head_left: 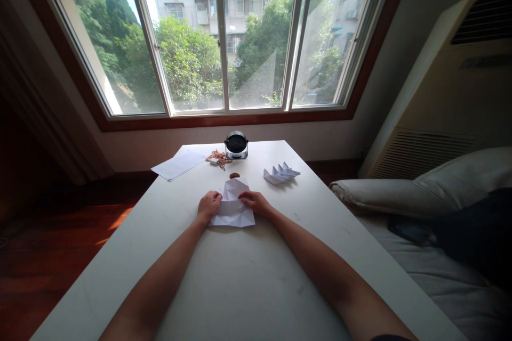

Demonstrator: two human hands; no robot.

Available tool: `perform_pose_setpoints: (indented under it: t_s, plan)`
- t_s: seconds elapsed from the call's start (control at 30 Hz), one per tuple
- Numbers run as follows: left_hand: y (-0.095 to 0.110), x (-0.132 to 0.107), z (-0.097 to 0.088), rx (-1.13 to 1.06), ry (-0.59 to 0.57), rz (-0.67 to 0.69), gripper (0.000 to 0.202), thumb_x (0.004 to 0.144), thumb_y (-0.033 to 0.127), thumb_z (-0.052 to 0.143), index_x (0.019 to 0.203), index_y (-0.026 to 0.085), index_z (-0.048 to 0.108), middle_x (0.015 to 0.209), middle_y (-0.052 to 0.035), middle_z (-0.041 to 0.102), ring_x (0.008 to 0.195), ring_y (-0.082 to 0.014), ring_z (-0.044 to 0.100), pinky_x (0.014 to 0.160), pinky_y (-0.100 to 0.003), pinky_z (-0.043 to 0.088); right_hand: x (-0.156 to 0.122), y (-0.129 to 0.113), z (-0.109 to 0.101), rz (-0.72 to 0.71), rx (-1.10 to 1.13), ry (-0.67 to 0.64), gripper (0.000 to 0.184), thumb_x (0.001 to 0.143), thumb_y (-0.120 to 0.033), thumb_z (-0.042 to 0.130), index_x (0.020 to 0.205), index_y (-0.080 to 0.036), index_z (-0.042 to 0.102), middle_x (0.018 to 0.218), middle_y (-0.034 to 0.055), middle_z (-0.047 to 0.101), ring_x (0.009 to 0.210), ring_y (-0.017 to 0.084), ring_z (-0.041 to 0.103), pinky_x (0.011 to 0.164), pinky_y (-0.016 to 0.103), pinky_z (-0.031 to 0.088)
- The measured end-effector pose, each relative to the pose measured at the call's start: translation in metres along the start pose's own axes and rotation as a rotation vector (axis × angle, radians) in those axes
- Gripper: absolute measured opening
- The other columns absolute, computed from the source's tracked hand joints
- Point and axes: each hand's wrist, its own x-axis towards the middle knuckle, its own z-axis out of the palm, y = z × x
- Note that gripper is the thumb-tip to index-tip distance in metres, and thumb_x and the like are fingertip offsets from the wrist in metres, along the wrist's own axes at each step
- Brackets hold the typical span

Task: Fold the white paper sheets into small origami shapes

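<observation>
A creased sheet of white paper [232,206] lies partly folded on the white table, its far end narrowing to a blunt shape. My left hand [208,205] grips its left edge, thumb on top and fingers curled. At the right edge, my right hand [256,202] pinches the paper between thumb and fingertips. Several folded white paper boats or similar pointed shapes [281,172] stand in a row beyond my right hand. Just past the sheet sits a small brown oval object [234,175], its kind unclear.
On the table [248,287], a round black device in a silver stand [236,146] is at the far edge. Beside it lie a tangled orange-brown cord [219,159] and printed sheets [178,165]. A sofa [432,261] borders the right side; a window is ahead.
</observation>
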Motion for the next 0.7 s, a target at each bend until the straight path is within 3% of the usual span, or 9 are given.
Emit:
perform_pose_setpoints:
  t_s: [0.7]
  plan:
    - [-0.0036,0.0012,0.0003,-0.017,-0.01,0.006,0.024,0.093,0.031,0.048,0.094,0.022,0.07,0.106,-0.0065,0.071,0.094,-0.0191,0.063,0.082,-0.027,0.043,0.0004,-0.0008,0.0002,-0.008,-0.006,0.004,0.025,0.084,-0.033,0.06,0.099,-0.019,0.075,0.092,0.0041,0.074,0.082,0.021,0.064,0.075,0.029,0.048]
